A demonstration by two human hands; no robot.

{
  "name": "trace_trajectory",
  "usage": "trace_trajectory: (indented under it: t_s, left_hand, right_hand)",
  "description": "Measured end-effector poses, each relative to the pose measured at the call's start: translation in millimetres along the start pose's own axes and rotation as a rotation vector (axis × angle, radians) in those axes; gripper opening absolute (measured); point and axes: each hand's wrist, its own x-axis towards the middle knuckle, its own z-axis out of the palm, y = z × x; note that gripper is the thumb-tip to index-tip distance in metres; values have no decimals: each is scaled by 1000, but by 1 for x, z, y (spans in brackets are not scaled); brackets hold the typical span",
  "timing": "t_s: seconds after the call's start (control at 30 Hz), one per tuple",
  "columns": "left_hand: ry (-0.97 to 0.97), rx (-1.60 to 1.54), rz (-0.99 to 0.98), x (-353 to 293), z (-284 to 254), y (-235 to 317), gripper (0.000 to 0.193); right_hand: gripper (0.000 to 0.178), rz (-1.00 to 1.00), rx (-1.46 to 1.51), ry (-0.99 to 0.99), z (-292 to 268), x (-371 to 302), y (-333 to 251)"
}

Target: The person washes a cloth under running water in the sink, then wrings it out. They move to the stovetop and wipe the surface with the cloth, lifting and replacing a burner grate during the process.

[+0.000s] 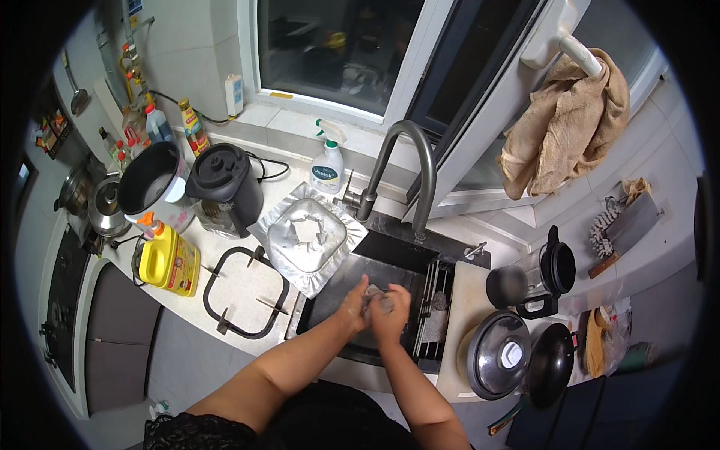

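Over the dark sink (352, 274), my left hand (350, 309) and my right hand (391, 318) are pressed together. Between them is a small crumpled greyish wad (377, 301), perhaps a cloth or scouring pad; its kind is not plain. Fingers of both hands close around it. Above the sink's back edge arches a dark grey faucet (429, 176); whether water runs cannot be made out. Beside my right hand, a wire rack (427, 315) spans the sink's right side, with a grey scrubber (439, 301) next to it.
Left of the sink lie crinkled foil (279, 238), a black burner grate (212, 300) and a yellow jug (178, 259). A spray bottle (328, 166) stands behind. To the right are a lidded pot (491, 367), a black pan (553, 364) and a blender jug (536, 274). A towel (566, 124) hangs from the window handle.
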Motion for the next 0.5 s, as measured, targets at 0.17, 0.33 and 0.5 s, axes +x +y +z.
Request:
trace_trajectory:
  t_s: [0.17,0.33,0.5]
  left_hand:
    - [-163,-10,-44,7,-11,0,53]
    - [-48,47,-87,-27,24,3,50]
    - [-7,116,4,-2,-9,4,54]
  right_hand:
    - [11,203,45,-179,-6,-7,4]
    - [13,15,-59,44,-2,-3,7]
    - [15,-68,70,-147,6,-16,-3]
